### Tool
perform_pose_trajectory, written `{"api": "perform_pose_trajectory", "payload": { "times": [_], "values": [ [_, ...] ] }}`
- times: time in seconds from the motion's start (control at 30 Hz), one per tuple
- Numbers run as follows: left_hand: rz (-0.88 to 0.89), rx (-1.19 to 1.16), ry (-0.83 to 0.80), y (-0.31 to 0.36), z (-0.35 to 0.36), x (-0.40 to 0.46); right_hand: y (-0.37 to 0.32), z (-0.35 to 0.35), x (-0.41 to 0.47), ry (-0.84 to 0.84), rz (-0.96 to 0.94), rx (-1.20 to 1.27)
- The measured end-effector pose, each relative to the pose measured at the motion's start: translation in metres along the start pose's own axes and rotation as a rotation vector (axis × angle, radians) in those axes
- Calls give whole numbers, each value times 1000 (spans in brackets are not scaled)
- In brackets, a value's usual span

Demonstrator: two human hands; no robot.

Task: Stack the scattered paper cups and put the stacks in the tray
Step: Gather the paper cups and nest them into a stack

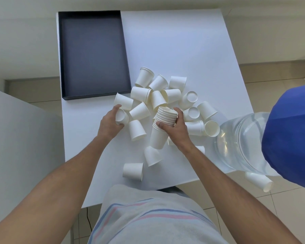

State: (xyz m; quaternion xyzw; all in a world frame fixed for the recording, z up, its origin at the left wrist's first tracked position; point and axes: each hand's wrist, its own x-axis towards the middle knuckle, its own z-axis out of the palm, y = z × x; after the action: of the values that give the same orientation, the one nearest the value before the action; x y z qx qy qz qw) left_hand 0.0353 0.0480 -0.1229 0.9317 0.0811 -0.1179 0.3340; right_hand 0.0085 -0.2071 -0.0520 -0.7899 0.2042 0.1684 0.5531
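While loose paper cups (165,103) lie scattered across a white table (183,50), a person seen from a head-worn camera builds a stack (163,125) over the middle of the pile. The right hand (174,128) grips this stack of nested cups, thumb on the near side and fingers curled round the far side, with the rims tilted up and away. The left hand (113,120) is curled round a single cup (121,117) at the left edge of the pile, just beside several others lying on their sides. The dark tray (93,55) sits at the far left of the table, its near right corner close to the pile, and it holds no cups yet.

Most of the task looks undone: many cups remain loose, some upright, some tipped over, one (132,171) near the table's front edge. Another cup (258,181) lies on the tiled floor beside a clear water bottle (241,143) with a blue cover (292,134).

The tall stack appears the main risk; held at a tilt in one hand, its lower cups could slip free if the grip loosens. A sweeping forearm could also nudge cups off the front edge.
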Motion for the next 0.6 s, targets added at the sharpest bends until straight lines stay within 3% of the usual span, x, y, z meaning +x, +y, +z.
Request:
{"api": "perform_pose_trajectory", "payload": {
  "times": [0.2,0.43,0.6],
  "values": [
    [-141,-215,53,-3,-11,-8,-5,4,3,19,61,101],
    [-292,-652,220,1,-37,-39,-13,15,5,21,94,352],
    [-295,-1136,94,10,-48,-63,-23,24,3,70,129,515]
  ]
}}
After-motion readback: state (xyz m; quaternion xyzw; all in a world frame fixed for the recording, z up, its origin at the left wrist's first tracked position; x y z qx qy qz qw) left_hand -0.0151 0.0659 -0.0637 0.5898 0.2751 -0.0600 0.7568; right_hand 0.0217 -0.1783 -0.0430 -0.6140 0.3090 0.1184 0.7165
